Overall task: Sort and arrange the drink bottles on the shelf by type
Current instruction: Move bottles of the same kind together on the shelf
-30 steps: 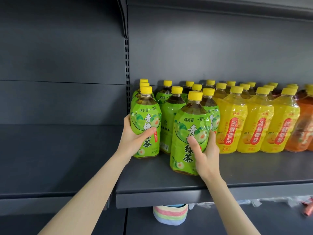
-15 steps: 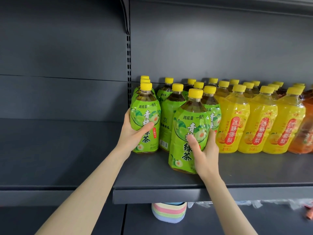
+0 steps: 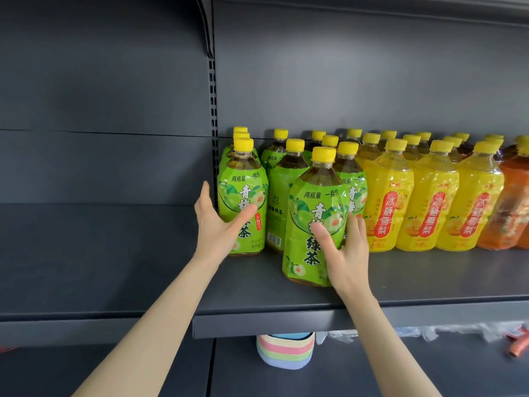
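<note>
Grey metal shelf [image 3: 429, 282] | dark back panel [image 3: 343, 81] | left hand [image 3: 217, 227] spread against corner bottle [image 3: 243, 181] | right hand [image 3: 346, 253] gripping front bottle [image 3: 312, 207]

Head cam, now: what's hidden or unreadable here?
Back-row bottles: head view, only caps show behind front rows; types unclear.
Orange bottles: head view, cut by right edge, labels blurred.
Striped object: head view, top hidden by shelf lip.
Front green bottle: label partly covered by right hand.
</note>
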A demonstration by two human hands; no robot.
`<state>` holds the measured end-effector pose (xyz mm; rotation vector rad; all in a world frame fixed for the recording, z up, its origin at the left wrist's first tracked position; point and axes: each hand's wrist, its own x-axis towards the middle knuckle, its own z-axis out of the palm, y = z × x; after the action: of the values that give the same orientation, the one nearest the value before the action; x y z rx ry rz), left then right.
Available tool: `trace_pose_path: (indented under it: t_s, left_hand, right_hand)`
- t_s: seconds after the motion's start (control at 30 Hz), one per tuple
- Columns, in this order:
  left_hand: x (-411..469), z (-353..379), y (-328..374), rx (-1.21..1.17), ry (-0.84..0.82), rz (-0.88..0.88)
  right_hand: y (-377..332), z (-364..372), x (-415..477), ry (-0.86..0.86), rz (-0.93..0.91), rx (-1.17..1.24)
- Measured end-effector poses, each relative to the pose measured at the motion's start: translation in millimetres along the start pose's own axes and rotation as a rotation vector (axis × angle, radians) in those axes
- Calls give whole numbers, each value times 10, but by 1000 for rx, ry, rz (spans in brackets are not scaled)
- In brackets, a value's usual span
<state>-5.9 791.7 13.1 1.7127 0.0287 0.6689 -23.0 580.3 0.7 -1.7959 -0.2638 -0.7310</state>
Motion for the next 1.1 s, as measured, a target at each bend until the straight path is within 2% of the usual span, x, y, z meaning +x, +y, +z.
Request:
trace_pose_path:
  t_s: [0.1,0.17,0.27,0.33,0.5,0.57,0.7,0.77,0.9,1.1]
  left_hand:
    - [-346,93,101,70,229,273]
    - [-527,211,185,18,201,362]
    - [-683,455,311,-56,-11,290]
    - [-729,609,354,-98,-57,210]
    - [-762,659,363,-140,155,222]
    - [-775,583,338,-119,227,236]
    - [-755,358,296,-50,336,247]
    - [-719,239,272,-35,377,256]
    - [-645,66,208,-32,384,278]
    - [-586,6,152,-47,376,266]
  right_hand:
    - [7,-45,-4,-28,39,22]
    - [4,-80,-27,-40,71,101]
    - [-55,-97,-77,-80,41,152]
    - [-73,-69,-103,-167,36,194]
    - [-86,-31,-104,-405,10,220]
    - [-110,-34,-34,-429,-54,135]
    - [-165,-73,287,-215,-327,-178]
    - [-197,-42,475,-165,-425,-398]
    - [-174,89,673,-287,-501,-809]
    - [-152,186,714,-144,-527,-812]
